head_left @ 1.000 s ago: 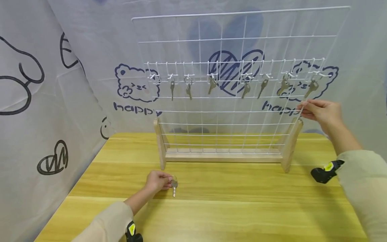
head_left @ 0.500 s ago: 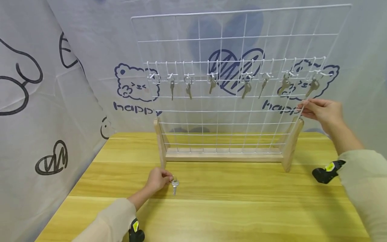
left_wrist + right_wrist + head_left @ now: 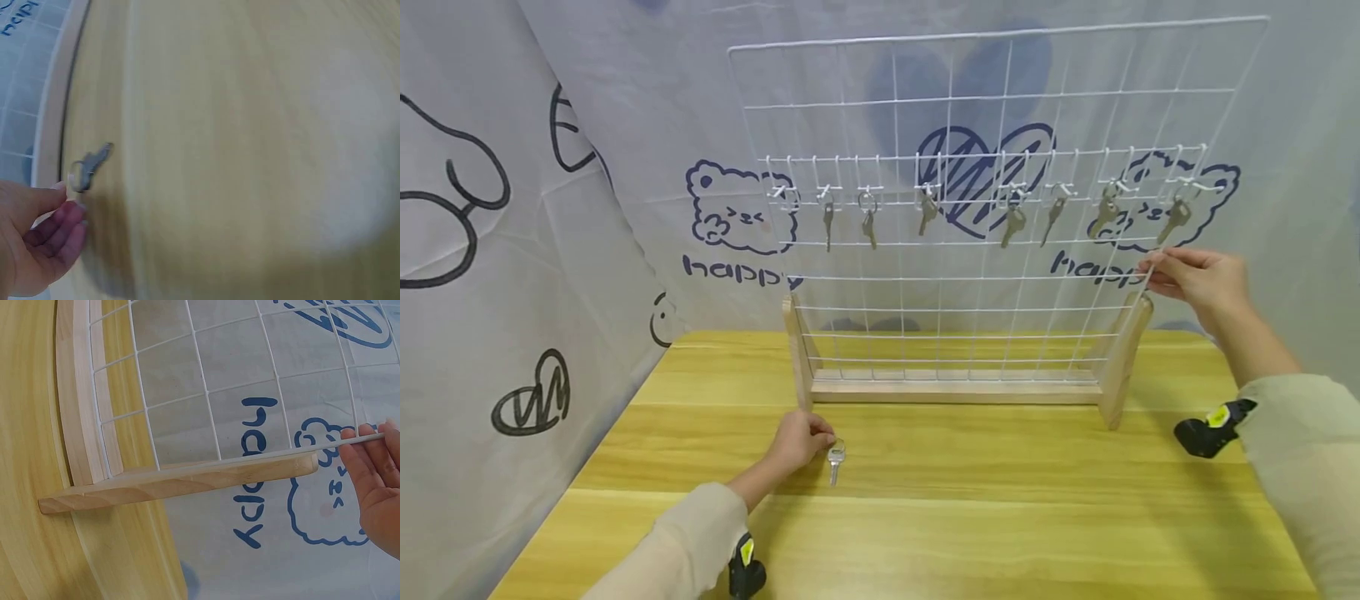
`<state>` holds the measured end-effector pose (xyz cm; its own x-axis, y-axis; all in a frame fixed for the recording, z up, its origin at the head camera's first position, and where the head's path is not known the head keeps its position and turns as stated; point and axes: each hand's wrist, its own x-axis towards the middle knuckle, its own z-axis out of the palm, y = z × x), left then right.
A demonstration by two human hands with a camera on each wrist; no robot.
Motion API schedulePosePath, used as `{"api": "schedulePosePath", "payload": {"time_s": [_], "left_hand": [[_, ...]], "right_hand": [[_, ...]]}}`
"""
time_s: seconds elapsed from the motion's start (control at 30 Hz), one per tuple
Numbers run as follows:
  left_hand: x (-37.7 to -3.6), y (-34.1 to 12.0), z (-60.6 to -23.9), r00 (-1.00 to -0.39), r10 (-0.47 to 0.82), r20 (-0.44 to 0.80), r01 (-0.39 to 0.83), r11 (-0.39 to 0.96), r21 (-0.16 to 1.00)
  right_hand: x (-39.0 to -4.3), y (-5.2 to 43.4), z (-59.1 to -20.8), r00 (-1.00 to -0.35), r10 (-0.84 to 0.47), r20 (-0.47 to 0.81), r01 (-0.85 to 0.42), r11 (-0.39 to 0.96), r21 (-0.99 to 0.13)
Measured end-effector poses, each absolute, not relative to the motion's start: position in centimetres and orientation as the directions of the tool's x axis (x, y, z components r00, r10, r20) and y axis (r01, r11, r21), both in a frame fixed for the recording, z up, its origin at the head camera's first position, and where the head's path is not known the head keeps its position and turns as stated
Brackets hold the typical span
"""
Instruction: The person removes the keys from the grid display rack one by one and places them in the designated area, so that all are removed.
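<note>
At the lower left of the head view, my left hand (image 3: 796,438) pinches the ring of a silver key (image 3: 836,458) at its fingertips, low over the wooden table. In the left wrist view the key (image 3: 94,164) and its ring stick out past the thumb and fingertips of the left hand (image 3: 47,234). Up at the right, my right hand (image 3: 1202,282) grips the side wire of a white wire grid rack (image 3: 955,277). Close up, the right hand (image 3: 375,472) has thumb and fingers on that edge wire, past the end of the wooden foot (image 3: 181,486).
Several keys hang by rings from white hooks along the grid, such as a key (image 3: 927,212) near the middle. Wooden feet (image 3: 1120,367) and a crossbar (image 3: 955,392) support the rack on the table (image 3: 970,533). A patterned cloth (image 3: 587,275) hangs behind and left.
My left hand has shifted slightly right and toward the rack, its wrist turning, with the key shifting a little right. The right hand keeps its grip on the grid's edge.
</note>
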<state>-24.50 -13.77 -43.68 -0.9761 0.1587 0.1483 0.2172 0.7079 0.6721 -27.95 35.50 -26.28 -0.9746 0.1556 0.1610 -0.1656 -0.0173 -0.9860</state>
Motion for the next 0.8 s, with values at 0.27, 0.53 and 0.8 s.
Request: {"api": "schedulePosePath", "payload": {"time_s": [0.27, 0.53, 0.8], "left_hand": [[-26.0, -14.7, -40.1, -0.985, 0.086, 0.152, 0.172, 0.616, 0.768], [-26.9, -15.2, -32.3, -0.983, 0.033, 0.179, 0.171, 0.509, 0.843], [-27.0, -14.6, -25.7, -0.964, 0.047, 0.263, 0.253, 0.480, 0.840]], "right_hand": [[-27.9, 35.6, -26.1, -0.976, 0.147, 0.162, -0.168, -0.030, -0.985], [-28.0, 35.2, -26.1, -0.972, 0.172, 0.163, -0.164, 0.004, -0.986], [-27.9, 35.0, -25.9, -0.968, 0.206, 0.143, -0.143, 0.014, -0.990]]}}
